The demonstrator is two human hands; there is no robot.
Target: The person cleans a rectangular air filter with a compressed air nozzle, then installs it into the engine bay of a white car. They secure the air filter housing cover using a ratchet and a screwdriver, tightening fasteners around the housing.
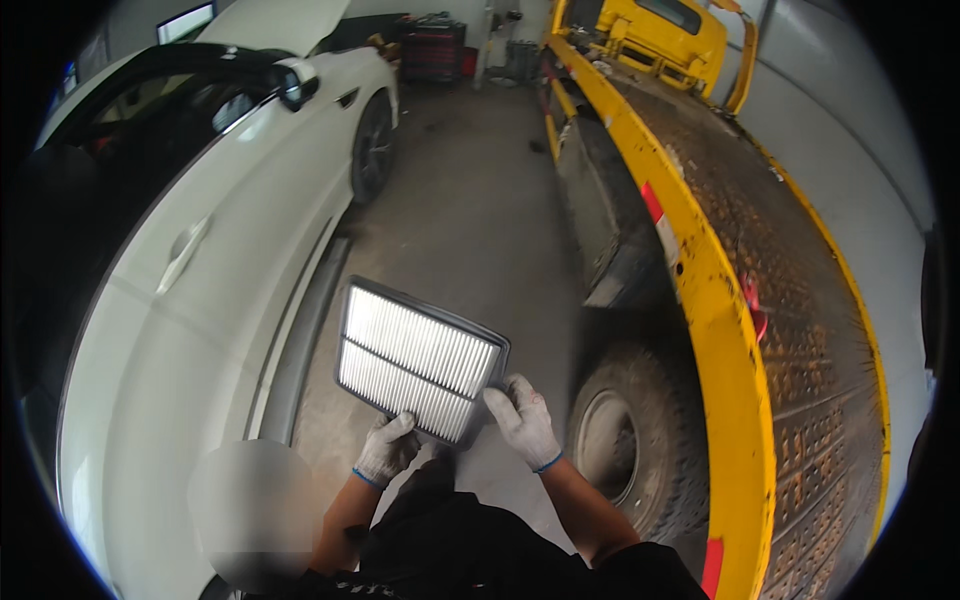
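Observation:
A rectangular engine air filter (420,352), with white pleats and a dark frame, is held up in front of me, tilted with its pleated face toward me. My left hand (388,449), in a white knit glove with a blue cuff, grips the near edge, its thumb over the frame. At the right edge, my right hand (524,424) in a matching glove is closed at the frame's side. The fingers behind the filter are partly hidden.
On the left stands a white car (150,330) with its hood raised. A yellow flatbed truck (725,370) lines the right, its large tyre (640,440) close to my right arm. A red tool cabinet (432,50) is at the back, beyond the grey floor (470,190).

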